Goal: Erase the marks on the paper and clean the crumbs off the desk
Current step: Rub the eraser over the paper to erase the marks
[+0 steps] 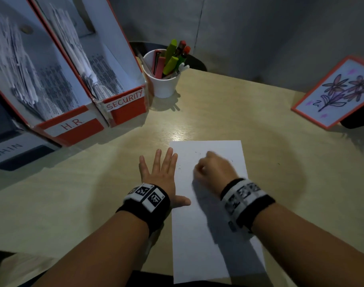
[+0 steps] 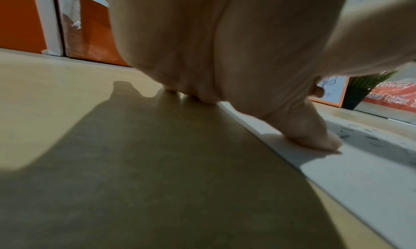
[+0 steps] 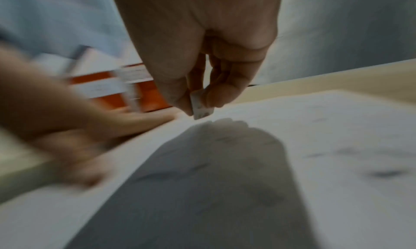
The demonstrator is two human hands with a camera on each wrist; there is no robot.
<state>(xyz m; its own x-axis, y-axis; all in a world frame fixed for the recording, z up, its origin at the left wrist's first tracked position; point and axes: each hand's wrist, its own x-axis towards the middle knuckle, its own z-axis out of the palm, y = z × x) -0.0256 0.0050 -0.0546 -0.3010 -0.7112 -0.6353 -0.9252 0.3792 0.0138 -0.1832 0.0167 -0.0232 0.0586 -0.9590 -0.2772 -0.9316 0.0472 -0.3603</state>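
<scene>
On paper, right hand pinching eraser

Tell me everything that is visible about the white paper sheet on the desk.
The paper sheet is plain white and thin, lying flat on the wooden desk, its near end at the desk's front edge. Small dark specks dot its far half. The left hand presses its left edge with the thumb; the right hand holds a small white eraser above it.
</scene>
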